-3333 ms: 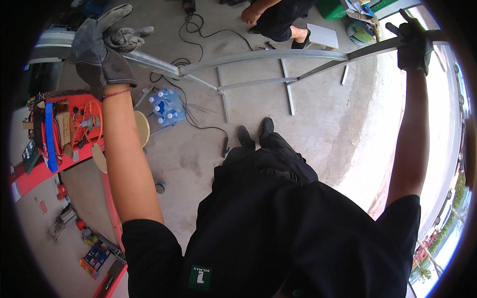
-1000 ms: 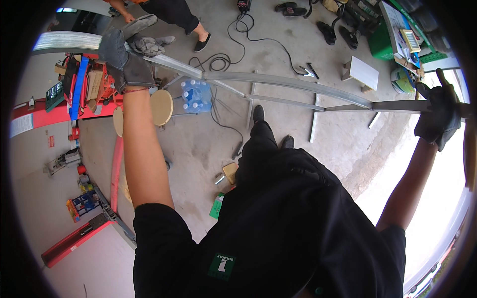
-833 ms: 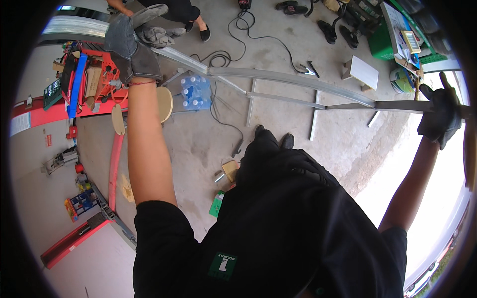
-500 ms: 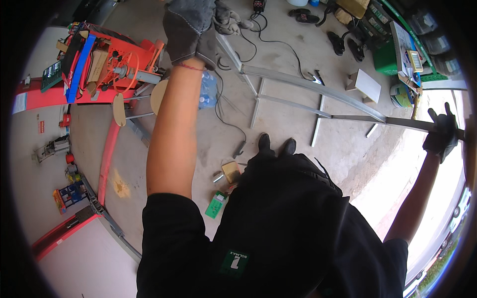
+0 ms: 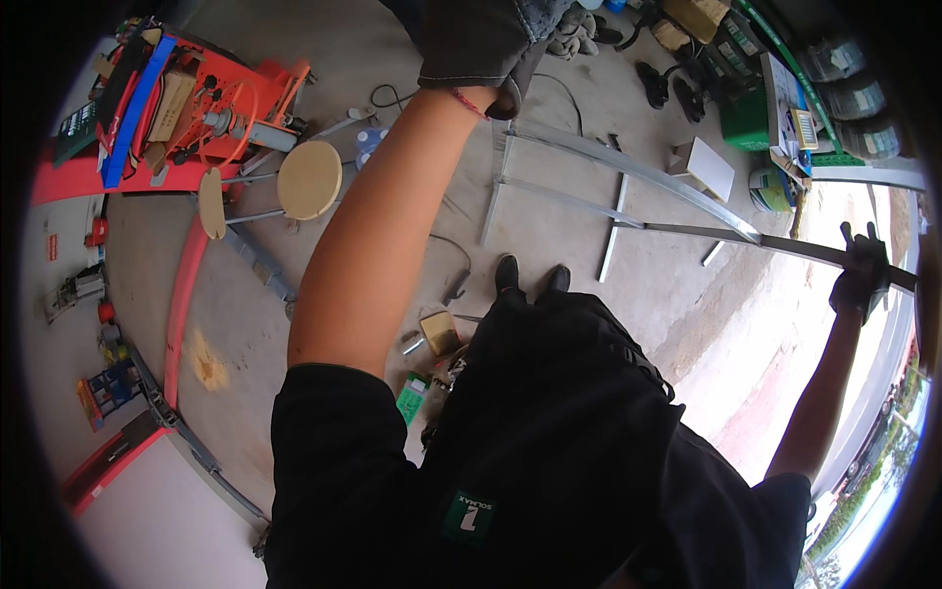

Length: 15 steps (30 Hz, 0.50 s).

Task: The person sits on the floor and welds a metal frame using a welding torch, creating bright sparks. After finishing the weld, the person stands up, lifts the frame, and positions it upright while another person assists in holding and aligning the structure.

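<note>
L fisheye head cam looks down, wearer's shirt (image 5: 559, 422) v. close, garage flr (image 5: 554, 240) farther off.

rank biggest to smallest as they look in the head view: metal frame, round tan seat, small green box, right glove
1. Metal frame, by span
2. Round tan seat and right glove: too alike to rank
3. Small green box

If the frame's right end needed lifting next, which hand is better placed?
Probably the right hand: it is at the frame near that end, its arm stretched that way. The left hand is well to the left, partly out of view.
</note>
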Available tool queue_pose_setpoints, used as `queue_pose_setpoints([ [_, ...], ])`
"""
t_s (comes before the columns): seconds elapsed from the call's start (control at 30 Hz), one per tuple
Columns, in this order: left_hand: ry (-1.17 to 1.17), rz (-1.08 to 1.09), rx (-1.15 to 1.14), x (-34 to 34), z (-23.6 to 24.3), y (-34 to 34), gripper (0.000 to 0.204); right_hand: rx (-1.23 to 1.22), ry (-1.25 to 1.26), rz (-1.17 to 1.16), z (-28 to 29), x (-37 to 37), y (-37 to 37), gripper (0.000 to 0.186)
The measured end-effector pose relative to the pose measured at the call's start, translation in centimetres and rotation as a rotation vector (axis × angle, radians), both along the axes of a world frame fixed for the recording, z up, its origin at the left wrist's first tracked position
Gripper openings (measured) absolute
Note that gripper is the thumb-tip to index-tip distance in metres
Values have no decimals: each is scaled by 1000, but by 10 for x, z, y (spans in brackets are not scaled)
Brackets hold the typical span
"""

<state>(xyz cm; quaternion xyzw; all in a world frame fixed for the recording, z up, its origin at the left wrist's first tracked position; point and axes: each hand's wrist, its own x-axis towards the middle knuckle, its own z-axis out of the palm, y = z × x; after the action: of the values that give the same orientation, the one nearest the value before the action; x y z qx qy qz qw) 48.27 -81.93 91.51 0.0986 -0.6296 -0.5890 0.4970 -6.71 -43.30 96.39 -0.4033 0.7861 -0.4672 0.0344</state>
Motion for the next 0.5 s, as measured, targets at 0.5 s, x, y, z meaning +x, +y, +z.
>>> queue_pose_setpoints([
  [0.5,469,-579,486,3,-15,-14,39,-97,-137,-122,-6,38,-23,11],
])
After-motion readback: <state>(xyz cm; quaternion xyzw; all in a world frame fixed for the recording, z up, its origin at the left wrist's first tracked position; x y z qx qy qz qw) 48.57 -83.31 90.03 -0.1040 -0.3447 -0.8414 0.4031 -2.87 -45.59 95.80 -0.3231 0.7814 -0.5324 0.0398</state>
